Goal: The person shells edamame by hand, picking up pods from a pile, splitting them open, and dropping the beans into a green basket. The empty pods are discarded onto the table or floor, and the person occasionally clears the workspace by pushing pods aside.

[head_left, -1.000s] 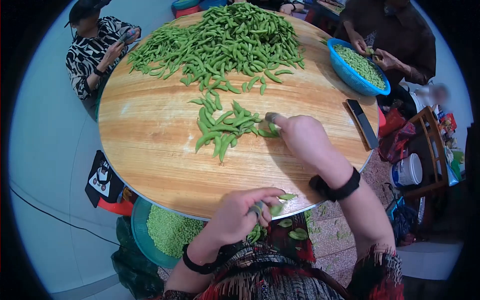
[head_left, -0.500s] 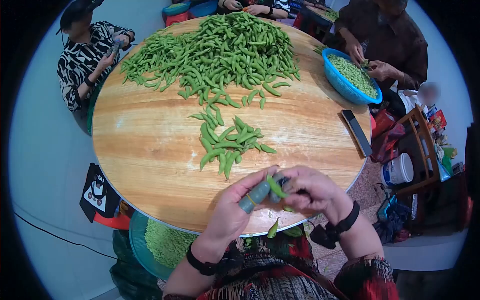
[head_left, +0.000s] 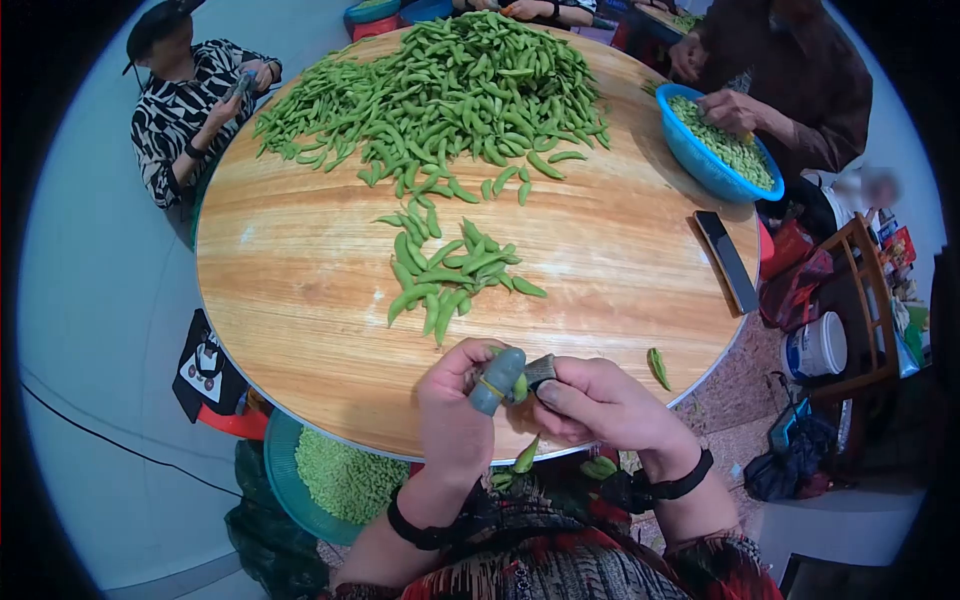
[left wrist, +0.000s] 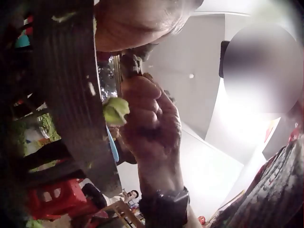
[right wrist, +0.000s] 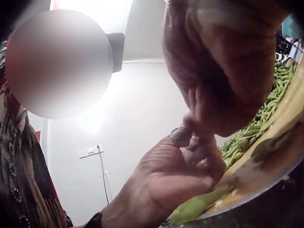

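In the head view both hands meet over the table's near edge, around a green bean pod [head_left: 519, 388]. My left hand [head_left: 455, 410] pinches the pod, with a grey-green cover [head_left: 497, 382] and a yellow band on its thumb. My right hand [head_left: 610, 402] has curled fingers, a grey cover [head_left: 540, 371] on one, pinching at the pod's right side. Most of the pod is hidden behind the covered thumb. Ahead lies a small group of pods [head_left: 455, 268]. Another pod [head_left: 527, 455] lies at the table's near edge, below the hands.
A large pod heap [head_left: 470, 95] covers the round table's [head_left: 290, 270] far side. A blue basin [head_left: 690, 165] of shelled beans and a phone [head_left: 725, 262] are at right. A green basin [head_left: 283, 480] sits below left. A split pod [head_left: 658, 368] shows near the right edge. Other people sit around.
The right hand came back from the small pod group to the left hand, bringing a pod. Since half a second ago, the pod has slipped mostly behind the left thumb and a split pod appeared at right.
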Motion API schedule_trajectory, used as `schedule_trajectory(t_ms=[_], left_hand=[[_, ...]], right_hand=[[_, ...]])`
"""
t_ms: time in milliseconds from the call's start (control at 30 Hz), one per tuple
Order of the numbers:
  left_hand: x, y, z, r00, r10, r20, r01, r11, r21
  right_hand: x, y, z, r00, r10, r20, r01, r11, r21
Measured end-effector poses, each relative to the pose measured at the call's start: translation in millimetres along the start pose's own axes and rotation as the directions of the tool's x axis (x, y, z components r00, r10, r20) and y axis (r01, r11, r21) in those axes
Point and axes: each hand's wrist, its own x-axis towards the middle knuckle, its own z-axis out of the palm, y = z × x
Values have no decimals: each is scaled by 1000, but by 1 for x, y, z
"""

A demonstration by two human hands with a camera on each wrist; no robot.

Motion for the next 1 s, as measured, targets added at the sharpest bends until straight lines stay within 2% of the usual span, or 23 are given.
schedule_trajectory(t_ms=[33, 67, 100, 167, 200, 233, 267, 300, 367, 400, 433, 467, 567, 633, 667, 700, 733, 767, 833, 867, 933, 967, 1000], left_hand=[[-2, -3, 3, 999, 47, -17, -45, 993, 107], [-3, -6, 5, 995, 96, -27, -88, 973, 213], [-2, -8, 5, 996, 92, -22, -85, 973, 216], [-2, -13, 4, 975, 197, 99, -220, 893, 393], [-1, -13, 2, 976, 196, 100, -219, 892, 395], [1, -11, -1, 983, 107, 148, -138, 966, 217], [2, -10, -2, 978, 26, 209, -35, 999, 38], [0, -9, -3, 978, 26, 208, -34, 999, 38], [-2, -6, -2, 983, -70, 171, 41, 985, 166], [-3, -8, 0, 983, -69, 171, 41, 985, 165], [-3, -11, 2, 992, 4, 126, -37, 965, 261], [-4, -13, 3, 993, 82, 87, -108, 927, 358], [-7, -1, 7, 999, 20, 46, -35, 932, 361], [-5, 4, 3, 999, -7, 51, -10, 941, 338], [-4, 6, 1, 998, -36, 57, 16, 948, 318], [-4, 7, -3, 998, -35, 56, 15, 949, 314], [-2, 6, -8, 997, -76, 24, 70, 978, 196], [-1, 5, -12, 992, -122, -3, 122, 990, 75], [0, 6, -16, 993, -113, -16, 114, 988, 107], [-1, 7, -17, 995, -98, -27, 101, 985, 143], [-2, 7, -12, 997, -83, 4, 81, 976, 204], [-3, 7, -10, 997, -72, 37, 59, 963, 264], [-7, 11, -8, 997, -71, 40, 58, 963, 263]], right_hand=[[0, 2, 0, 999, -23, -25, 20, 996, -88], [-1, 3, 1, 999, -26, -29, 24, 996, -83], [-1, 5, 4, 994, -67, -89, 56, 990, -126], [-4, 9, 4, 983, -107, -151, 81, 983, -166], [-3, 12, 2, 992, -46, -115, 49, 999, 25], [-3, 14, 1, 998, 8, -67, 7, 977, 212], [-3, 14, 0, 998, 8, -67, 7, 977, 214], [-3, 14, 0, 997, 30, -66, -14, 974, 224], [-3, 15, 3, 997, 51, -66, -34, 972, 234], [-1, 15, 7, 978, -82, -191, 76, 996, -38], [-1, 15, 10, 932, -239, -272, 148, 937, -317], [0, 15, 11, 933, -238, -270, 147, 937, -317], [4, 12, 7, 933, -187, -307, 90, 949, -302], [7, 7, 5, 956, -3, -295, 0, 1000, -9], [9, 7, 6, 956, -2, -294, -2, 1000, -13], [12, 8, 9, 955, -69, -289, 26, 988, -149], [14, 8, 10, 952, -135, -276, 54, 958, -282], [16, 4, 7, 951, -134, -277, 53, 957, -284], [25, -11, -6, 935, -238, -262, 14, 764, -645], [33, -17, -11, 936, -236, -260, 12, 763, -646], [52, -25, -23, 859, -424, -286, -165, 300, -940], [61, -23, -28, 859, -425, -287, -167, 297, -940], [71, -18, -31, 872, -420, -251, -189, 184, -964]])
